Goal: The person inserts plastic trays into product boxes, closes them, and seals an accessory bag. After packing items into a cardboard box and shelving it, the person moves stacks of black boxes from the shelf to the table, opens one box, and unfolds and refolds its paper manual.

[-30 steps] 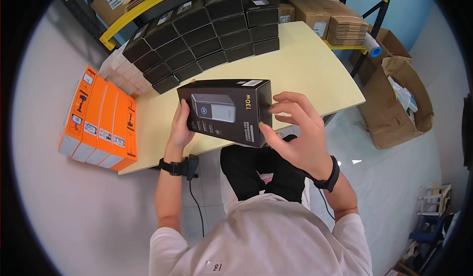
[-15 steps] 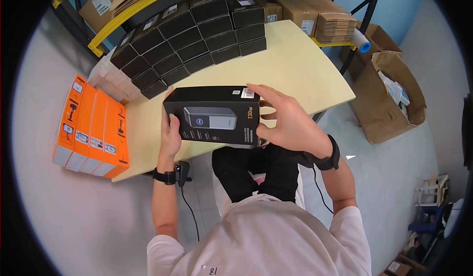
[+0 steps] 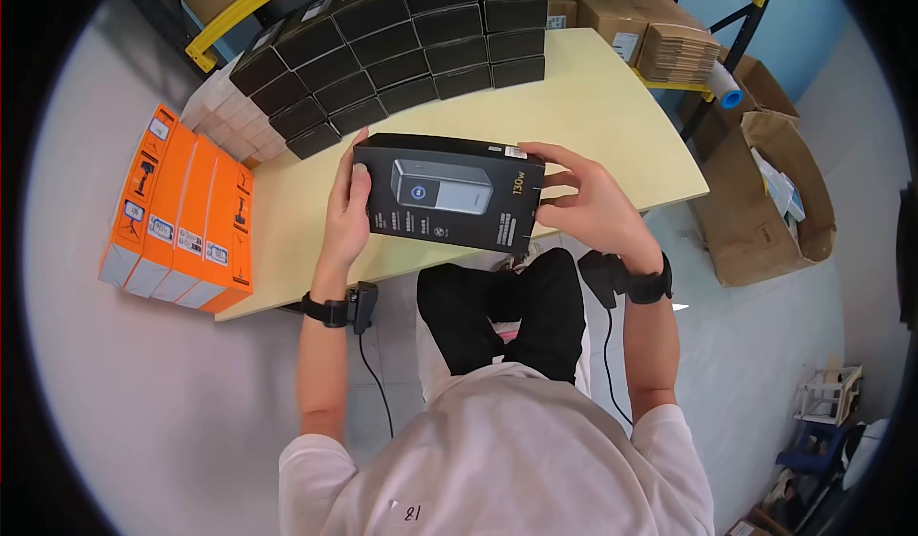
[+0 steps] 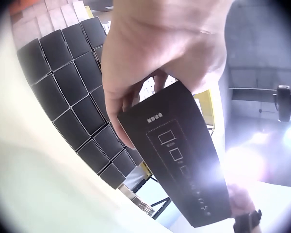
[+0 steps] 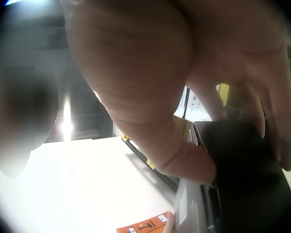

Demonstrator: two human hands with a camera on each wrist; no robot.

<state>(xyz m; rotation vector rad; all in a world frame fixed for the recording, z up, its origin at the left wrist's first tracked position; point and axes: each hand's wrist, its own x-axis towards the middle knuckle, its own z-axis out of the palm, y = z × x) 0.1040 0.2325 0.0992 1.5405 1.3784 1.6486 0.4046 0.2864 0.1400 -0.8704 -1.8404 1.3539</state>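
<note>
A black retail box (image 3: pixel 445 196), printed with a picture of a power bank and "130W", is held up above the table's near edge. My left hand (image 3: pixel 346 213) grips its left end, thumb on the printed front and fingers behind. At the right end, my right hand (image 3: pixel 595 201) has its thumb low at the corner and its fingers over the top edge. The left wrist view shows a narrow side of the box (image 4: pixel 172 153) with small device icons. Close up in the right wrist view, thumb and fingers lie on either side of the dark box end (image 5: pixel 247 174).
Stacked black boxes (image 3: pixel 373 67) line the back of the table (image 3: pixel 612 125). Orange boxes (image 3: pixel 182 216) stand at the left, with pale small boxes (image 3: pixel 229 120) behind them. Brown cartons (image 3: pixel 617 20) sit at the back right, and an open carton (image 3: pixel 765 220) stands on the floor.
The right hand, first beside the box with spread fingers, has come onto its right end. The box has turned and sits a little higher in view; the left hand keeps its grip.
</note>
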